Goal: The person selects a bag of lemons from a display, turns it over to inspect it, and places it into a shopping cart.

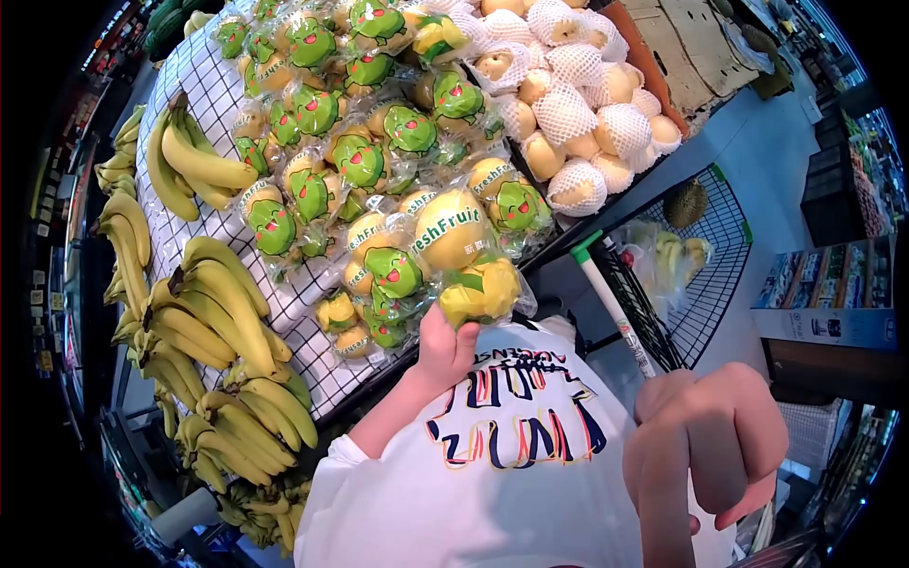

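My left hand (447, 346) is closed around the lower end of a bagged yellow fruit (454, 230). The fruit is large and round, in clear plastic printed "FreshFruit", and is held just over the near edge of the display. Beside it lie several similar bagged fruits (393, 270) with green cartoon faces on their wrappers. Close to the camera, my right hand (705, 445) is raised over the right side of my white shirt (511, 454). Its fingers are curled, and whatever may be inside them is hidden.
Bananas (218, 293) hang and lie along the left side of a white checkered display (298, 308). Fruits in white foam nets (578, 123) fill a box at the back. To the right stands a shopping cart (705, 284) holding bagged bananas (672, 260) and a spiky durian (686, 204).
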Motion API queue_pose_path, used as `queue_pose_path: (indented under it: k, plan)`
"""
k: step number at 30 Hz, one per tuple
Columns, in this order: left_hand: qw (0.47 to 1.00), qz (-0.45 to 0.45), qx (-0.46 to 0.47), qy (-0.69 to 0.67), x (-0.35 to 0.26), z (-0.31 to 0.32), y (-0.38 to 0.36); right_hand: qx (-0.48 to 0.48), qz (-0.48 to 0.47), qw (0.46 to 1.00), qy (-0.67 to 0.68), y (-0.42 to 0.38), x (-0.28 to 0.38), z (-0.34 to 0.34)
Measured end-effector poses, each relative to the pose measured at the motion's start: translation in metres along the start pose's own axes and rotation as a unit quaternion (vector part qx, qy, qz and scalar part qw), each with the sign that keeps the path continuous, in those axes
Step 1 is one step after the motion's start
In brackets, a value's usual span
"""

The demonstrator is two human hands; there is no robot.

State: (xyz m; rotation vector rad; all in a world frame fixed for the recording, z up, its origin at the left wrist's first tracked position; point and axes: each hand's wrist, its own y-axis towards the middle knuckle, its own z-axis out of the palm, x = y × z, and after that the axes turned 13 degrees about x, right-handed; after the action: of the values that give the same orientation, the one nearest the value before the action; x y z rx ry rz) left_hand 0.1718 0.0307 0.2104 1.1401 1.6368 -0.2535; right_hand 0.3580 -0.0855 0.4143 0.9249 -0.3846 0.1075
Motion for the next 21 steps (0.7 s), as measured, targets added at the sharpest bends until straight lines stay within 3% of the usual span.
queue_pose_path:
  k: [4,9,21]
  plan:
    - [1.000,-0.003,0.004,0.001,0.000,0.001,-0.004,0.026,0.017,0.999,0.019,0.007,-0.006,-0.011]
    - [1.000,0.001,0.001,0.001,0.002,0.001,-0.005,-0.030,0.037,0.997,0.065,-0.003,-0.002,0.001]
    - [1.000,0.002,-0.002,-0.006,0.005,0.003,-0.009,0.016,0.020,0.998,0.056,-0.001,-0.011,-0.010]
